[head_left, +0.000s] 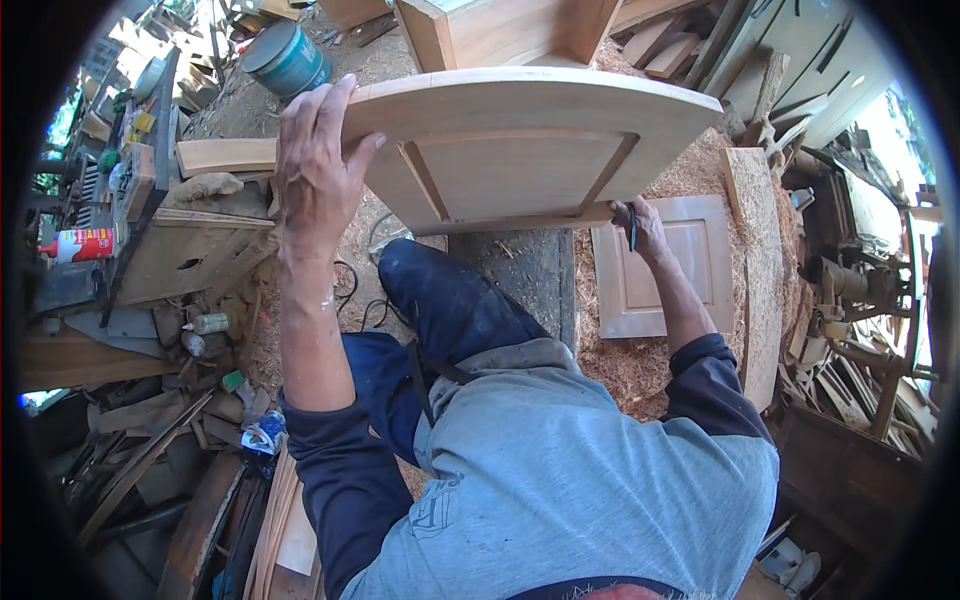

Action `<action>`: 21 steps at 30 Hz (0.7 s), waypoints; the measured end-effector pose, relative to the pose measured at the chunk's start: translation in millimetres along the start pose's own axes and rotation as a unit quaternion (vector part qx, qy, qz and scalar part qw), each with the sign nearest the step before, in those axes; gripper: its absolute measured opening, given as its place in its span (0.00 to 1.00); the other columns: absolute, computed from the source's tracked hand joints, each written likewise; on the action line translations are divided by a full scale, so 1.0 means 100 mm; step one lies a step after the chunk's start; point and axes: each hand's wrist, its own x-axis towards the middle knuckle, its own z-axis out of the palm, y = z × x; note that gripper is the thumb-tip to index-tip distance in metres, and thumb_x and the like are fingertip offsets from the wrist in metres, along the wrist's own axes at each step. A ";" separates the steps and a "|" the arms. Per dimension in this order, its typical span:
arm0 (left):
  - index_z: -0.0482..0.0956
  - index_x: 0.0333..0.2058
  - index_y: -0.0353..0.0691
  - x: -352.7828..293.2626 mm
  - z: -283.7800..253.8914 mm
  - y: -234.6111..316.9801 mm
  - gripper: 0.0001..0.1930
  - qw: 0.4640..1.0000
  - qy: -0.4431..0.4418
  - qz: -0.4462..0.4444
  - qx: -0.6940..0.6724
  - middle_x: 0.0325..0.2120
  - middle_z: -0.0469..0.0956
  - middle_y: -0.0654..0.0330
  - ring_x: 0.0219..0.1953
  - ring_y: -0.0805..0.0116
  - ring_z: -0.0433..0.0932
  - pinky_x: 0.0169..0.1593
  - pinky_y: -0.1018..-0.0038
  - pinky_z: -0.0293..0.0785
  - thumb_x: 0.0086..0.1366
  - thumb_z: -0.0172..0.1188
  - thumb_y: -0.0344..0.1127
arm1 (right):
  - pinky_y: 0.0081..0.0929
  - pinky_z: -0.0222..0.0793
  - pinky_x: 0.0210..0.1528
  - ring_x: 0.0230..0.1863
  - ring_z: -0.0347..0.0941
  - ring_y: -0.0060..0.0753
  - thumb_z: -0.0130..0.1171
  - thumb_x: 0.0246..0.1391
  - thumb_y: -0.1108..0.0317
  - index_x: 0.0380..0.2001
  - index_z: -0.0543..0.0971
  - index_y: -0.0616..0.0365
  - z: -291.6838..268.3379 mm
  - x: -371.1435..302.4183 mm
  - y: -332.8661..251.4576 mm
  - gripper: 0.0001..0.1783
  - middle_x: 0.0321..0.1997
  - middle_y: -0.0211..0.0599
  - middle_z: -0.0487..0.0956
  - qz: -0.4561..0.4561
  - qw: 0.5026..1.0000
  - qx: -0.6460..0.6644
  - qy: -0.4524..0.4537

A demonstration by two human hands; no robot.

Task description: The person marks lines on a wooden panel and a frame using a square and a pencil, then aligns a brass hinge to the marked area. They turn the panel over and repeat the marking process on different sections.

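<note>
Tilted up in front of me is a pale wooden door panel [520, 172] with a curved upper edge and a recessed rectangular field. My left hand [325, 150] grips its left end, fingers over the edge and thumb toward the face. At the panel's lower right corner is my right hand [645, 228], its fingers closed. A thin dark object [632, 232] shows at those fingers, too small to name; whether this hand also grips the panel is hard to see. Beneath the panel, a grey plank [510, 262] runs toward my legs.
A second framed panel [665, 265] lies on wood shavings at the right, beside a long board [752, 290]. A teal can [287, 62] and a wooden frame [510, 35] stand beyond. A cluttered bench with a red-and-white bottle [80, 245] is at the left; scrap wood lies around.
</note>
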 end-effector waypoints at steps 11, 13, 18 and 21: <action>0.73 0.61 0.43 0.12 0.10 -0.06 0.35 0.999 0.016 -0.022 -0.022 0.54 0.76 0.53 0.53 0.47 0.79 0.55 0.58 0.78 0.53 0.76 0.34 | 0.34 0.72 0.36 0.30 0.76 0.32 0.60 0.65 0.45 0.49 0.78 0.57 -0.01 0.04 -0.15 0.26 0.27 0.37 0.78 0.047 0.998 0.052 -0.001; 0.72 0.62 0.43 0.12 0.08 -0.05 0.35 0.999 0.005 -0.029 -0.025 0.55 0.76 0.51 0.55 0.47 0.77 0.57 0.58 0.76 0.55 0.75 0.36 | 0.34 0.72 0.36 0.30 0.76 0.31 0.61 0.65 0.45 0.49 0.78 0.57 0.00 0.05 -0.07 0.26 0.28 0.37 0.79 0.045 0.998 0.042 -0.004; 0.71 0.63 0.43 0.06 0.04 -0.02 0.36 0.998 0.002 -0.044 -0.042 0.56 0.75 0.52 0.57 0.48 0.76 0.60 0.60 0.75 0.56 0.74 0.36 | 0.32 0.74 0.35 0.31 0.77 0.30 0.63 0.64 0.44 0.50 0.79 0.57 0.04 0.06 0.07 0.26 0.28 0.37 0.79 0.041 0.996 0.078 -0.001; 0.70 0.64 0.43 0.03 0.03 -0.01 0.36 0.998 0.000 -0.052 -0.037 0.55 0.75 0.53 0.57 0.48 0.76 0.60 0.60 0.76 0.56 0.74 0.36 | 0.31 0.74 0.35 0.32 0.77 0.28 0.63 0.63 0.43 0.49 0.79 0.57 0.04 0.04 0.09 0.27 0.28 0.36 0.79 0.038 0.996 0.075 0.001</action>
